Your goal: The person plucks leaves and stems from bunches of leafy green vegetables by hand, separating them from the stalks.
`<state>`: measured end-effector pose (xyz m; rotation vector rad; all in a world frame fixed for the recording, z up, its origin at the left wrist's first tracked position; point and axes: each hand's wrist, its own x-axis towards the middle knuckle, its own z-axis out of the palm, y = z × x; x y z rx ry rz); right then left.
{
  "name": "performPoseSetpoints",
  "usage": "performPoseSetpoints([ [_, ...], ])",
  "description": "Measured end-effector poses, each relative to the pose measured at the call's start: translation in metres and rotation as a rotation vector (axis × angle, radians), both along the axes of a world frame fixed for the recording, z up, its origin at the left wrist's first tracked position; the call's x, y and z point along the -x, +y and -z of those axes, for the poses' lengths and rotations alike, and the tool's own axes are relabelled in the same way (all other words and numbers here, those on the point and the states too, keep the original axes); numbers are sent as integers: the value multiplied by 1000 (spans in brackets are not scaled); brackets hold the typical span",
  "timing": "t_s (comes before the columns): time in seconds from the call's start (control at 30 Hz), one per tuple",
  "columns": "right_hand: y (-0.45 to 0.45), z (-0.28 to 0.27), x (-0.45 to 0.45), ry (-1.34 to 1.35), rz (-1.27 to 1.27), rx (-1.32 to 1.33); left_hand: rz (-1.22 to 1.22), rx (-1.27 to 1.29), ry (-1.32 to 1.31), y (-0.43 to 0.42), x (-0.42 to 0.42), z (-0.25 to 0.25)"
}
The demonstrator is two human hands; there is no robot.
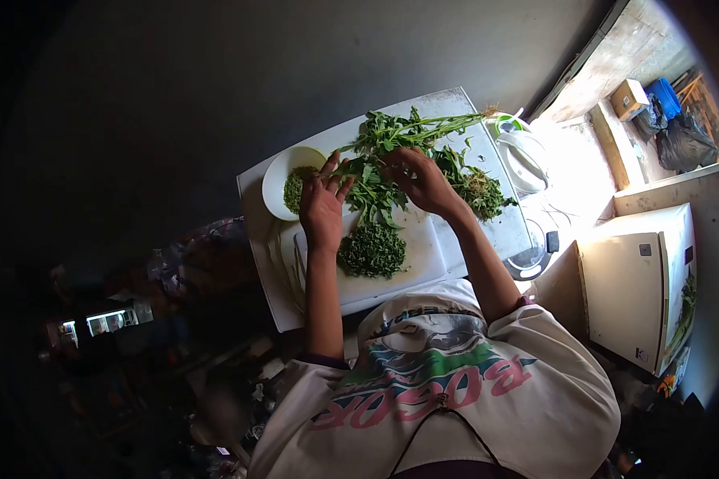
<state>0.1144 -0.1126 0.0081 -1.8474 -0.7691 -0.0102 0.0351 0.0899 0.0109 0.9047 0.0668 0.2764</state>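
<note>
Between the left hand (323, 209) and the right hand (427, 188), spread loosely: leafy green sprigs (367, 185), deep green, overlapping, contact partly hidden by the fingers. Just below, heaped in a low rounded mound on a white cutting board (425, 243): dark chopped greens (373, 251). Beside the left hand, standing upright: a pale, round bowl (275, 188), partly filled with finely cut green pieces (294, 191). Lying farther out: a long-stemmed bunch (455, 124), stalks pointing right, roots tan. Past the right hand, tangled: a pile of leaves and stringy roots (483, 195).
</note>
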Motion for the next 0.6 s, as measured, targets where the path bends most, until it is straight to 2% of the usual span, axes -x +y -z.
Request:
performPoseSetpoints([
  [0.13, -4, 4, 1, -28, -15, -38, 25, 23, -3, -1, 1, 8],
  [0.23, -10, -5, 3, 63, -29, 23, 43, -72, 35, -3, -1, 11],
  [0.3, -14, -11, 5, 212, -84, -67, 139, 41, 59, -7, 0, 7],
  [0.37, -16, -13, 2, 194, -86, -67, 118, 51, 31, -17, -7, 8],
  [0.43, -17, -16, 5, 465, -25, -265, -62, -367, 240, -26, -9, 11],
  [0.5, -20, -12, 3, 465, -2, -248, -44, -398, 261, -34, -10, 12],
  [0.57, -20, -8, 7, 565, -9, -370, 223, -395, 190, -42, -9, 7],
  [0.6, -19, -4, 9, 567, -7, -369, 189, -395, 213, -47, -8, 8],
])
